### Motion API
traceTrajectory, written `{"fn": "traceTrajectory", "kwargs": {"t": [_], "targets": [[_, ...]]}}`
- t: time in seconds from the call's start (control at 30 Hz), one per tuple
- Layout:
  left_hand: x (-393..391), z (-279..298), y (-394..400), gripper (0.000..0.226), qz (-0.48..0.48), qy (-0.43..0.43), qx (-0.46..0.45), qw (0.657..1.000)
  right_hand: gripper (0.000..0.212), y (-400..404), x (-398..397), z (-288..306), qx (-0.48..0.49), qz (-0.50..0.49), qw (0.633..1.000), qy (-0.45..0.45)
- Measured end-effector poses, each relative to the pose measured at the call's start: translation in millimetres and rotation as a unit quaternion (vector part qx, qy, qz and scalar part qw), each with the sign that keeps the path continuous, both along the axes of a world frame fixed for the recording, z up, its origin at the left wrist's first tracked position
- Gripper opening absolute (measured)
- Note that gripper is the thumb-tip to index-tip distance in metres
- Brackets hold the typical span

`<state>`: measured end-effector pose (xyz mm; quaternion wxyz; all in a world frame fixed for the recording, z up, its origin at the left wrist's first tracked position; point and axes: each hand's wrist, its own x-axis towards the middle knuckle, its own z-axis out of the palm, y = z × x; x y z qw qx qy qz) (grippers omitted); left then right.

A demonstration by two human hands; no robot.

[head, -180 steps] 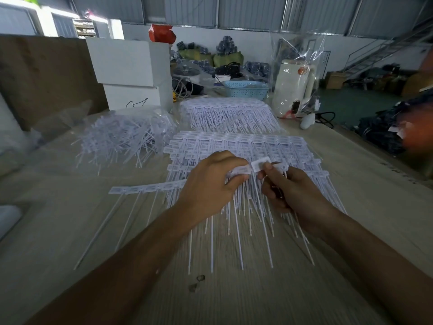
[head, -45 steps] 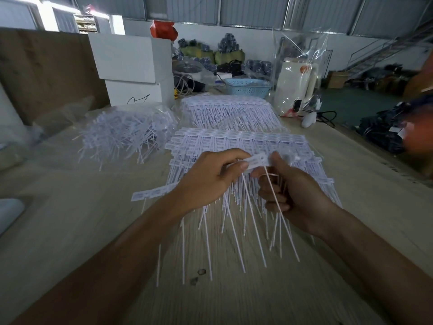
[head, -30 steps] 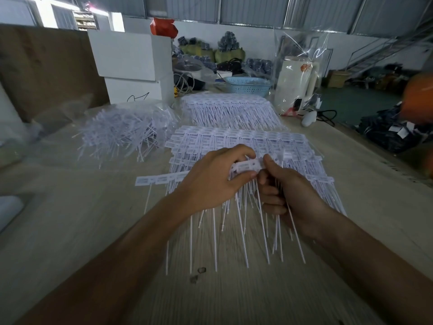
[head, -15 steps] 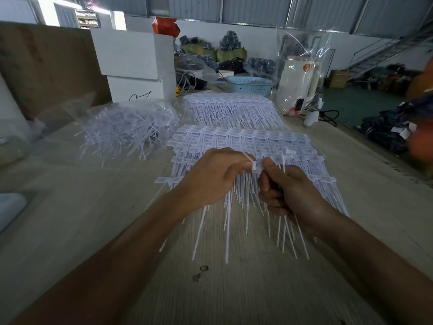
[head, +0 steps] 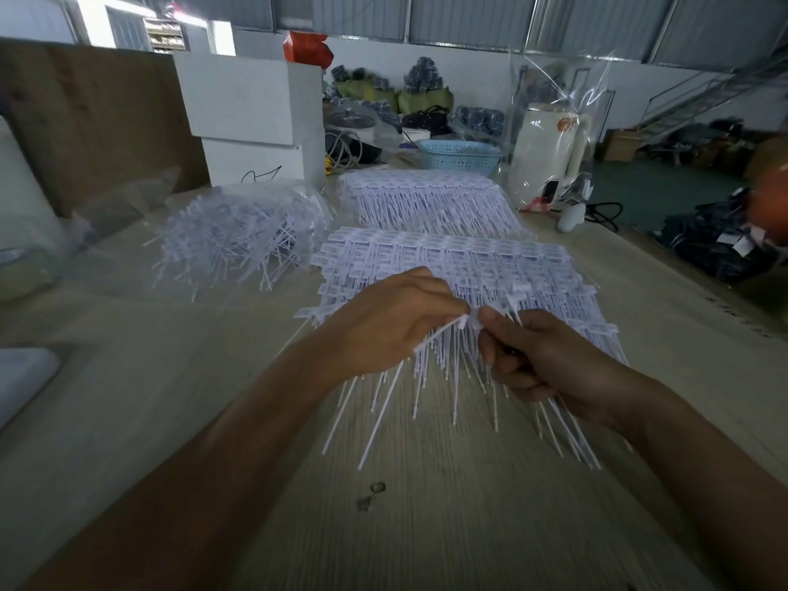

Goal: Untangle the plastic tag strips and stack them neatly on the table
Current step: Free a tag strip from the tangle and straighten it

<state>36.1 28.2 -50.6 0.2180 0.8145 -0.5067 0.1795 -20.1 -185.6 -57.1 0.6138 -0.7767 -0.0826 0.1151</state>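
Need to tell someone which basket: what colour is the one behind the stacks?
Light blue basket, latticed sides; head view.

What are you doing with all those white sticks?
A person is sorting plastic tag strips on a wooden table. The left hand and right hand together pinch one strip above the near neat stack. Another neat stack lies behind it, and a tangled heap waits to the left, in front of white boxes.
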Motion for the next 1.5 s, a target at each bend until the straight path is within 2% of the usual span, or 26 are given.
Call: {"fn": "traceTrajectory", "kwargs": {"t": [0.07,0.13,0.3,0.37,0.43,0.5,0.67,0.83,0.93,1.03,1.3,1.5], "targets": [[-0.3,0.6,0.8,0.022,0.014,-0.055,0.056,0.997,0.050,-1.0,0.4,-0.6,-0.017,0.008,1.000,0.016],[-3.7,3.5,-0.9,0.030,0.033,-0.111,0.093,0.989,0.051,-2.6,1.0,0.3,-0.030,0.013,0.999,0.020],[0.4,4.9,2.3,0.037,0.066,-0.178,0.137,0.972,0.051,-11.9,-4.9,6.4,-0.085,0.081,0.993,0.026],[5.4,2.6,7.8,0.029,0.076,-0.153,0.101,0.980,0.051,-8.9,-5.0,6.8,-0.074,0.064,0.995,0.026],[6.7,-1.3,10.2,0.025,0.073,-0.063,-0.003,0.995,0.050,-1.5,-2.8,5.1,-0.025,0.013,0.999,0.028],[5.2,-6.3,5.2,0.028,0.076,0.025,-0.084,0.993,0.049,5.2,-1.1,2.4,0.021,-0.036,0.999,0.029],[-6.7,-11.3,-16.6,0.032,0.054,0.098,-0.140,0.984,0.047,19.9,-2.4,-4.7,0.065,-0.082,0.994,0.026],[-8.9,-8.8,-14.0,0.031,0.038,0.094,-0.155,0.983,0.044,18.1,-0.7,-2.5,0.133,-0.121,0.984,0.000],[-3.3,-8.5,-5.3,0.034,0.077,0.080,-0.116,0.987,0.044,12.9,0.8,0.7,0.164,-0.142,0.976,-0.015],[-2.9,-12.5,-5.7,0.028,0.105,0.059,-0.060,0.991,0.038,13.6,-0.4,-0.9,0.153,-0.123,0.980,-0.038],[-9.7,-8.9,-8.9,0.027,0.148,-0.043,-0.116,0.981,0.046,12.5,-0.5,-2.8,0.144,-0.087,0.986,0.004],[-14.2,-7.8,-10.4,0.028,0.145,-0.076,-0.112,0.980,0.041,13.8,0.2,-4.3,0.117,-0.088,0.988,-0.053]]}}
